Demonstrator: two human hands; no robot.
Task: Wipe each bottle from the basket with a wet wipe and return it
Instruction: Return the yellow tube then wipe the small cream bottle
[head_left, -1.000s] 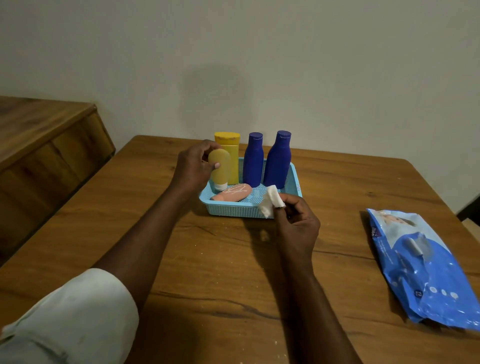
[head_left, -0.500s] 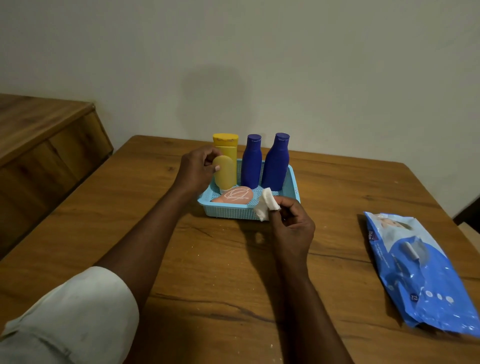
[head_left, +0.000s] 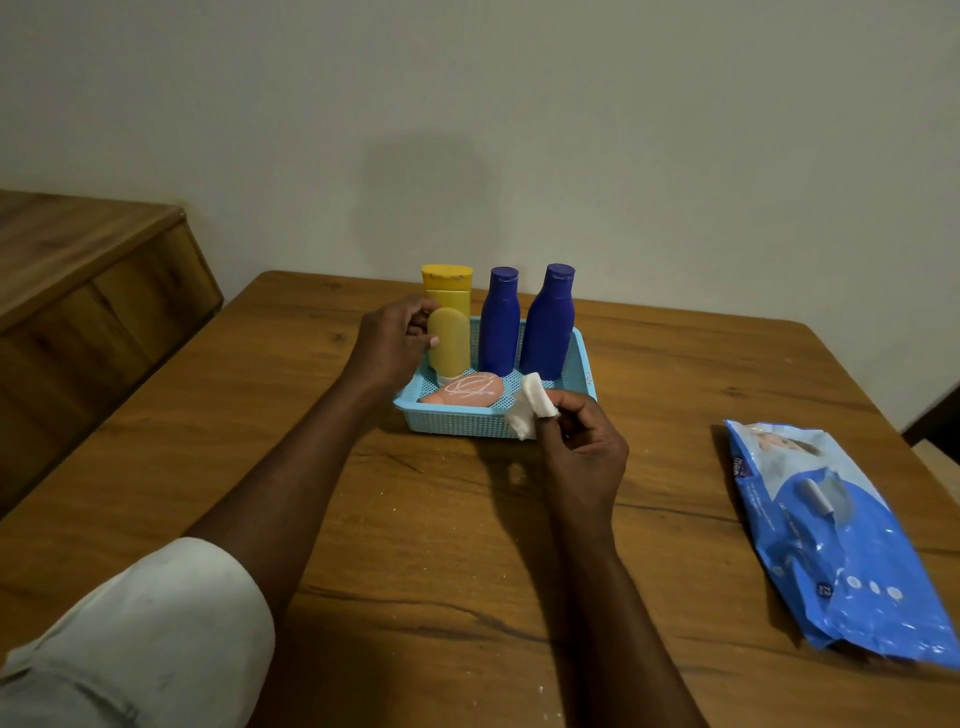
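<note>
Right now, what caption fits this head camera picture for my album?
Left hand grips a yellow tube in the basket; right hand pinches a wipe.

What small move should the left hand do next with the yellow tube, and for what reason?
Probably let go of it. The left hand holds the small yellow tube standing cap-down in the basket, while the right hand holds the wet wipe apart, so it seems returned.
</note>
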